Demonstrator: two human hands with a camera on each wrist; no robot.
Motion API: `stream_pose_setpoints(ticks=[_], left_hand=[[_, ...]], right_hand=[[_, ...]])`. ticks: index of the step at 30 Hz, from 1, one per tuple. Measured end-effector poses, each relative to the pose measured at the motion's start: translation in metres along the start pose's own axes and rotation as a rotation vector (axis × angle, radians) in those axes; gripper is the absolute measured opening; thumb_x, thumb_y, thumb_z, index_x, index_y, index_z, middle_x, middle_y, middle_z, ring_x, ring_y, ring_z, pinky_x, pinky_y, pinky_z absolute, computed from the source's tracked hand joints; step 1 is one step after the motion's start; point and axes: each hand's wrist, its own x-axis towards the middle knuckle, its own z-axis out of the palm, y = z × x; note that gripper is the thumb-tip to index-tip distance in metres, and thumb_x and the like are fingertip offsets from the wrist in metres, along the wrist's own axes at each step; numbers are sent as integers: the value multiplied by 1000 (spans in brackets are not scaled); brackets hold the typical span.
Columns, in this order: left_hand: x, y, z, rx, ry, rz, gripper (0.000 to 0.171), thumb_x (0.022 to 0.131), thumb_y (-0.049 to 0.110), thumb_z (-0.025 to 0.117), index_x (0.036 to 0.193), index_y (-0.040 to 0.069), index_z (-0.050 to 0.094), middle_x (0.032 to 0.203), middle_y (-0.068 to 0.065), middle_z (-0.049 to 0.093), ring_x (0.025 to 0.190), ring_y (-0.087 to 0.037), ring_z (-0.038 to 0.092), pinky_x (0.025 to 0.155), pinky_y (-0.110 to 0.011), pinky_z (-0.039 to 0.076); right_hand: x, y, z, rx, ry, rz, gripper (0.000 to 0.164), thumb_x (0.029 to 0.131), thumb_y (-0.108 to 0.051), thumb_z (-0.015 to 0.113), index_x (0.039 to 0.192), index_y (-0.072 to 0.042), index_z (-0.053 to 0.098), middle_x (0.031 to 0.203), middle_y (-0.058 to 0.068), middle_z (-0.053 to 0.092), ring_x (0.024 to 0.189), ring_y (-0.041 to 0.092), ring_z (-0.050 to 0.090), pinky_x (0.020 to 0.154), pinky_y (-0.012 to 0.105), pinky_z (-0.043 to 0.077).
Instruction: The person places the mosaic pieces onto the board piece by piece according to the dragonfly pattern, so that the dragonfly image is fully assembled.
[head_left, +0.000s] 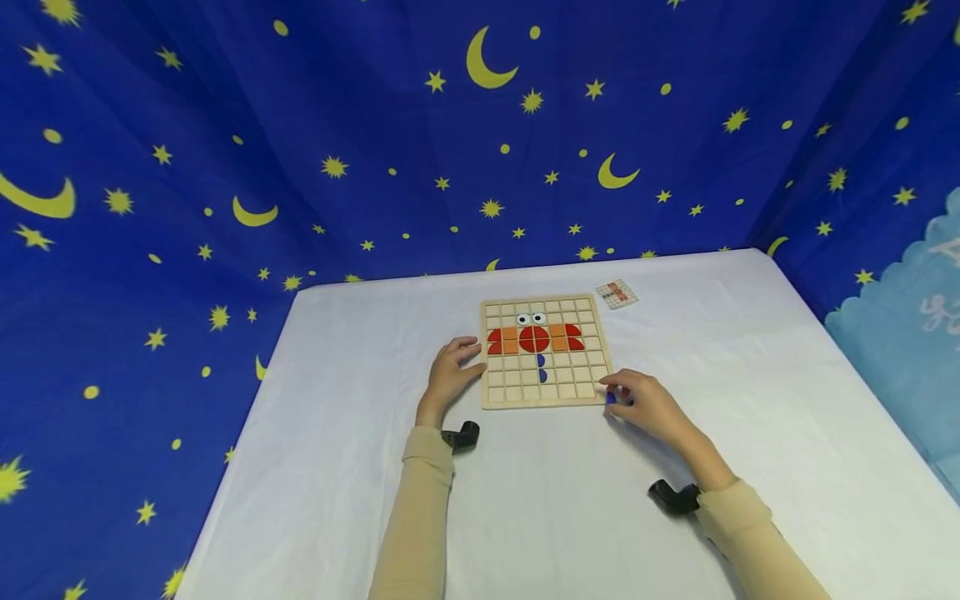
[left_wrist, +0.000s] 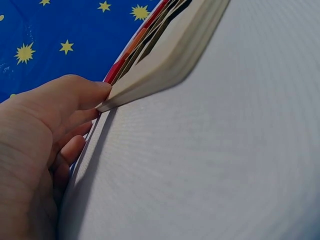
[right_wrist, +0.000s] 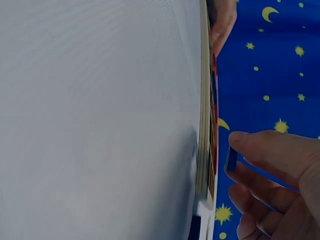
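Observation:
A square wooden grid board (head_left: pixel 502 392) lies on the table. Red rounded pieces (head_left: pixel 534 339), orange squares (head_left: pixel 559 337), two eye pieces (head_left: pixel 531 319) and two blue half-circles (head_left: pixel 542 368) sit in its cells. My left hand (head_left: pixel 452 371) rests at the board's left edge, with thumb and forefinger touching the rim and spread apart. Just off the lower right corner, my right hand (head_left: pixel 647 404) pinches a small blue piece (right_wrist: pixel 231 159) between thumb and forefinger. Its other fingers curl loosely below.
A small pattern card (head_left: pixel 617 294) lies past the board's upper right corner. White cloth (head_left: pixel 337 467) covers the table, and a blue star-and-moon curtain (head_left: pixel 420 150) hangs behind it. At the right wrist view's lower edge, a dark blue object (right_wrist: pixel 195 227) shows beside the board.

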Motion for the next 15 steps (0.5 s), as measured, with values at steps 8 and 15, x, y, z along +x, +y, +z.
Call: stream_pose_setpoints(ticks=[8, 15], left_hand=[[0, 0, 0, 1, 3, 6, 44, 82, 20, 73, 122, 4, 64, 134, -8, 57, 129, -28, 46, 112, -43, 34], [-1, 0, 0, -2, -1, -7, 44, 82, 21, 72, 122, 5, 64, 135, -7, 56, 130, -28, 45, 112, -44, 34]], right_hand=[[17, -10, 8, 2, -45, 4, 39, 76, -2, 74, 114, 3, 64, 95, 8, 66, 73, 10, 51, 63, 23, 43], [27, -18, 15, 35, -61, -7, 41, 76, -6, 75, 115, 3, 64, 96, 9, 67, 75, 11, 53, 65, 22, 45]])
